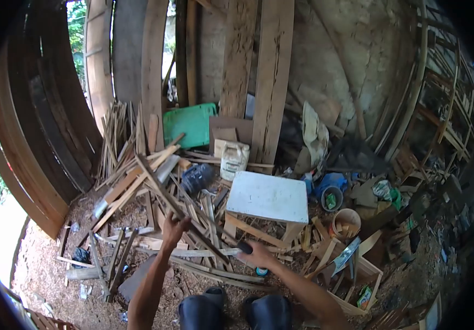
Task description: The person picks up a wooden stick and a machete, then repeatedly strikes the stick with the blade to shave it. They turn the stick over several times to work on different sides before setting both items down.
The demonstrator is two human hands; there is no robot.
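My left hand [174, 230] is closed around a long, narrow wooden strip [160, 190], which slants from the upper left down toward the middle of the floor. Off to its right, my right hand [259, 257] grips a tool by its dark handle [244, 248]. The tool's working end blends into the wood around it, so its kind cannot be made out. Beneath both hands lie several loose strips and offcuts [209, 269]. A small low table with a worn white top [267, 195] stands just beyond my right hand.
Wood pieces lean at the left [117, 135]. Farther back are a green plastic crate [188, 125], a whitish jug [233, 159] and a blue water bottle [197, 179]. At the right are a bucket of offcuts [345, 224] and a wooden frame box [371, 269]. Tall planks [272, 71] stand against the wall.
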